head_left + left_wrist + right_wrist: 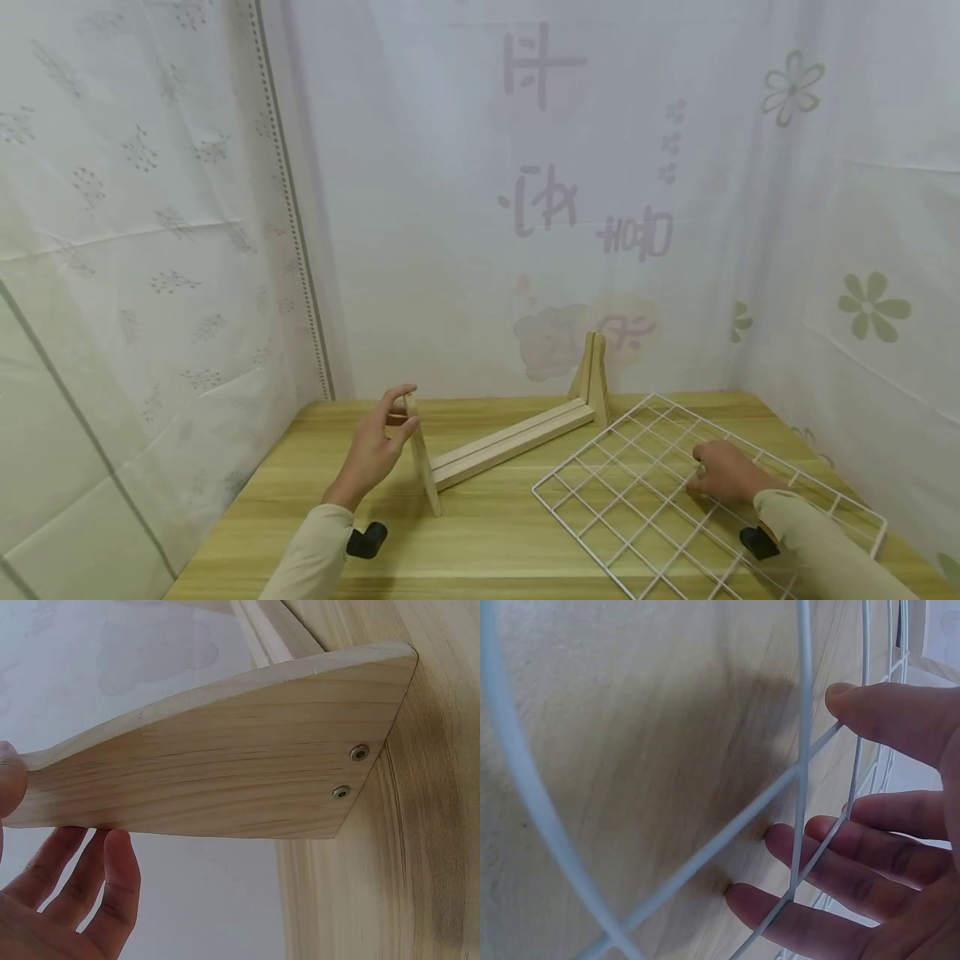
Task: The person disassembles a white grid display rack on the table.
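Two hands are at work, a left grip and a right grip, with one wooden stand, one wire grid and one table under both. The stand has two upright ends: the near end piece is in the left grip, which pinches its narrow top between thumb and fingers, and the far end piece rises well beyond that grip, toward the right. The bar joining them runs away from the left grip and shows two pale lengthwise strips; whether these are separate pieces I cannot tell. The wood is light and smooth with fine grain, the near end piece curving along one edge and widening toward its foot, where two metal bolts sit in the outer face. The grid lies about the right grip, extending past it on both sides, its thin white wires crossing in squares. The right grip is loosely spread there, the thumb well apart from the fingers, with wires passing between; whether it bears any of the grid's weight I cannot tell. Beyond both grips hangs pale printed cloth.
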`<state>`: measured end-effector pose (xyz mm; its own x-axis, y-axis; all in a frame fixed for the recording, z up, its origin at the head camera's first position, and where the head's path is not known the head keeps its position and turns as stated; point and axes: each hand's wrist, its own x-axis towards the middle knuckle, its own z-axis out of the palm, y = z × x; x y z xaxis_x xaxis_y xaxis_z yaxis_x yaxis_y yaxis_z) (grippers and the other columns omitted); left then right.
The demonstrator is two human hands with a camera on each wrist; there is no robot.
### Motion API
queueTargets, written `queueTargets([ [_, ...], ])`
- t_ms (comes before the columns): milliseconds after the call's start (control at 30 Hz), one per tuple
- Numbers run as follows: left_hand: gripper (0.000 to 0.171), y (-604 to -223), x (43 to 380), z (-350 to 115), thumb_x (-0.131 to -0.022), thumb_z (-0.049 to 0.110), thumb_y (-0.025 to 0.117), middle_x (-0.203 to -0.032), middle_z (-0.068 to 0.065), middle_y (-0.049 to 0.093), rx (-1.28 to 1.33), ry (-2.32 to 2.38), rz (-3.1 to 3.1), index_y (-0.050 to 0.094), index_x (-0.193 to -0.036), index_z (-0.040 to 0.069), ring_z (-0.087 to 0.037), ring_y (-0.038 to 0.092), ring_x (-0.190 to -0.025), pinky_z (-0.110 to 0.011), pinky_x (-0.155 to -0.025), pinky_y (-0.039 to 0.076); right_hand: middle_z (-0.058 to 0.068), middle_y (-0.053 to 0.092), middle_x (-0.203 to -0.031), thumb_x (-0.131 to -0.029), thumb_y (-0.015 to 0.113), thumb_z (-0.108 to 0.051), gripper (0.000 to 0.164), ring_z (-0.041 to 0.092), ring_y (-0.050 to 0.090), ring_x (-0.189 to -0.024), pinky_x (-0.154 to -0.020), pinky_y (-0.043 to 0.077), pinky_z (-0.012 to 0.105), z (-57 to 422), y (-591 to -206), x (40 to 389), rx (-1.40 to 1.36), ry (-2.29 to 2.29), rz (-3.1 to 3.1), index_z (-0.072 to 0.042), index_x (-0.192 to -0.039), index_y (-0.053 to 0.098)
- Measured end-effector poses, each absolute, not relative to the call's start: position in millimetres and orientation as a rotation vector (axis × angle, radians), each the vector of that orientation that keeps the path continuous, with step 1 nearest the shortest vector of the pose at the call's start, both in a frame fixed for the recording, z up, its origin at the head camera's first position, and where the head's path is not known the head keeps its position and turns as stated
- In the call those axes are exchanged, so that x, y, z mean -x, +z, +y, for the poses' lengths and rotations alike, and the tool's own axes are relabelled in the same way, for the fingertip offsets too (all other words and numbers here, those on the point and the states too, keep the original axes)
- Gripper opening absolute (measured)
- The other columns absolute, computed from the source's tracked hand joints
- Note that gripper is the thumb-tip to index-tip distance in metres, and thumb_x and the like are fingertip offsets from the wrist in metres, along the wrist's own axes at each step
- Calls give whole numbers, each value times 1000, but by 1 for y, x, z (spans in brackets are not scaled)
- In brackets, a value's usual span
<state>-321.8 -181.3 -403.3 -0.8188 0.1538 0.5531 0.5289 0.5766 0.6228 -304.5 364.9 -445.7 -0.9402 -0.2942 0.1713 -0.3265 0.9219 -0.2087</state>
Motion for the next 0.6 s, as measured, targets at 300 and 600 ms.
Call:
queueTargets([
  [300, 49, -405, 318, -182, -99, 20, 65, -113, -17, 70, 549, -1138, -2369, 49, -144, 27, -35, 70, -100, -42, -70, 58, 4, 62, -77, -76, 85, -20, 30, 14, 51, -68, -61, 46, 32, 368, -447, 308, -501, 354, -2985, -3, -84, 62],
  [600, 48, -399, 312, -181, -97, 16, 67, -109, -16, 72, 561, -1104, -2360, 51, -142, 23, -33, 72, -95, -40, -67, 59, 24, 70, -101, -76, 86, -20, 47, 36, 66, -90, -78, 56, 49, 370, -442, 315, -529, 290, -3021, 11, -107, 66],
])
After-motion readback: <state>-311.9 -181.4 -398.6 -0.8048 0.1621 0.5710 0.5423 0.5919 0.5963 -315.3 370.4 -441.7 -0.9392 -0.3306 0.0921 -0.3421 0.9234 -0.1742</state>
